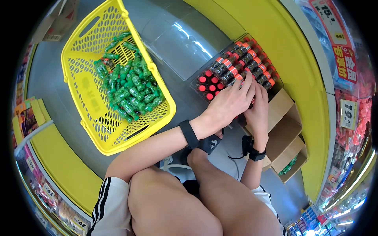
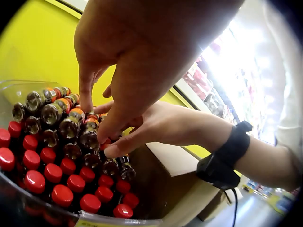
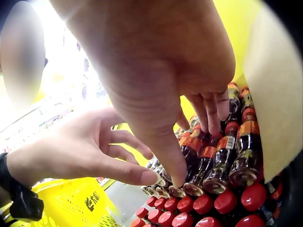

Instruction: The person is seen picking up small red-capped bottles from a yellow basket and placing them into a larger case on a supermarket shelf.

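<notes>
A clear plastic tray [image 1: 195,80] holds many small dark bottles with red caps [image 1: 232,70], some standing, some lying in rows. Both hands are on the lying rows at the tray's near right side. My left hand [image 1: 230,103] reaches across with fingers fairly straight, its fingertips [image 3: 147,178] pressing on the bottle bottoms. My right hand [image 1: 258,112] lies beside it; its thumb [image 3: 173,170] and curled fingers [image 3: 213,111] close round a few lying bottles [image 3: 201,158]. In the left wrist view the left hand [image 2: 142,56] hovers over the right hand [image 2: 161,125].
A yellow plastic basket [image 1: 88,104] with several small green bottles [image 1: 132,84] stands on the floor at left. Open cardboard boxes [image 1: 285,129] sit right of the tray against a yellow shelf base [image 1: 299,78]. My knees fill the lower view.
</notes>
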The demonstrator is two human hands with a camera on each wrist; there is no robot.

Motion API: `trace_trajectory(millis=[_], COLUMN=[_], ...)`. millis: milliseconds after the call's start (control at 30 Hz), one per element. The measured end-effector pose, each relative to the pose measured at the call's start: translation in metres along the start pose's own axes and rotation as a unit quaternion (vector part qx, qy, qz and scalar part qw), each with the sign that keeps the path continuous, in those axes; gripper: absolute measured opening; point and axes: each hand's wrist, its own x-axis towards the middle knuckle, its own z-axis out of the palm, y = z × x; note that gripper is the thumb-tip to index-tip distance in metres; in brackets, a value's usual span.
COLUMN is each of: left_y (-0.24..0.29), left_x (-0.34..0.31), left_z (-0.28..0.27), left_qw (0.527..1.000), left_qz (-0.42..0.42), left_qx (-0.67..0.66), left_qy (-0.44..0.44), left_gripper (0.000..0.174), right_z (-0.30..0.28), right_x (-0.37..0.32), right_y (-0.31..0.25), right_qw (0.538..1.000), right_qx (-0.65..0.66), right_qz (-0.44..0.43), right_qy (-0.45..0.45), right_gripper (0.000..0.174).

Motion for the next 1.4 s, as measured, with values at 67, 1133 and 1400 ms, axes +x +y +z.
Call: trace_trajectory(millis=[67,1133,1400], left_y=[-0.005,-0.153,-0.191], left_x=[-0.003,-0.203,-0.227], left_z=[-0.014,-0.175,-0.162], left_qw=[1.000,0.986,0.971], left_qz=[0.004,-0.143,-0.222], left_qx=[0.001,-0.024,0.010], left_qy=[0.023,0.079,0.086], left_gripper=[0.058,0.014,0.011], right_z=[-0.011,0.026,0.103], right_x=[-0.005,0.040,0.068], right_y=[-0.013,-0.273,-0.318], right_qw=[1.000,0.871,0.872], right_qx=[-0.009,-0.025,0.010], right_qz=[-0.012,-0.461,-0.448], right_qy=[0.002,-0.168,-0.196], right_gripper=[0.076,0.037,0.044])
